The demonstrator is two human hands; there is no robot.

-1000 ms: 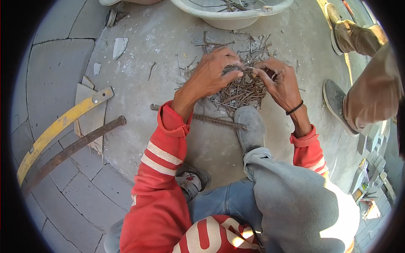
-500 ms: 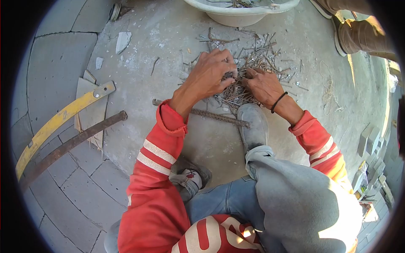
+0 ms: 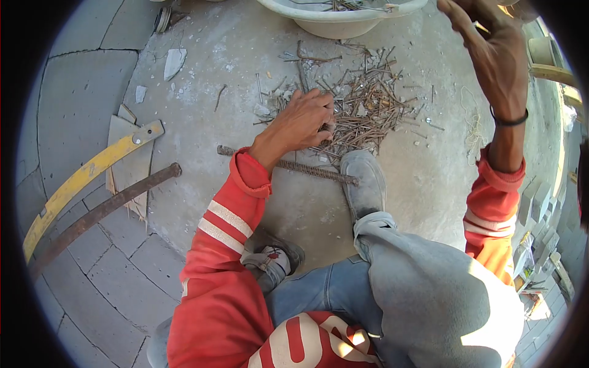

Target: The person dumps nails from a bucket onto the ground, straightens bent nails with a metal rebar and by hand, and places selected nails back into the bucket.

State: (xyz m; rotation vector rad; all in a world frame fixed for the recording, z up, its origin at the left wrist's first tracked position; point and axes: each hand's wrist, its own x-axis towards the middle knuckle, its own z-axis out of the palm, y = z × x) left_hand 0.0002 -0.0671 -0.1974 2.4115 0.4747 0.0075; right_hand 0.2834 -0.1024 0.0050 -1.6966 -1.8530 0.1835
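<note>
In the head view, the left hand (image 3: 305, 119) is positioned low at the left side of a pile of nails (image 3: 371, 107), back of the hand upward, fingers curled down. Whether the fingers are clamped on a nail cannot be told, as they hide their own grip. The right hand (image 3: 494, 46) is raised at the upper right, well apart from the left hand and the pile. Its fingertips run up to the edge of the view; whether they hold anything cannot be told. A dark band (image 3: 510, 121) encircles the right wrist. Both forearms are in red sleeves with pale stripes.

The pile lies on a concrete floor (image 3: 423, 202), loosely spread, mostly rust-brown with a few bright pieces. Single nails lie apart around its margin; one bent nail (image 3: 219, 98) lies to the left of the left hand. A white basin (image 3: 337, 28) containing more nails stands beyond the pile, partly cut off by the upper edge.

A ribbed steel rod (image 3: 307, 173) lies between the pile and the person, passing beneath the left wrist; its right end meets the grey shoe (image 3: 364, 168). At the left, a yellow bar (image 3: 92, 170) and a rusty bar (image 3: 110, 205) extend across a broken board (image 3: 132, 161). A tangled thread (image 3: 475, 132) lies right of the pile.
</note>
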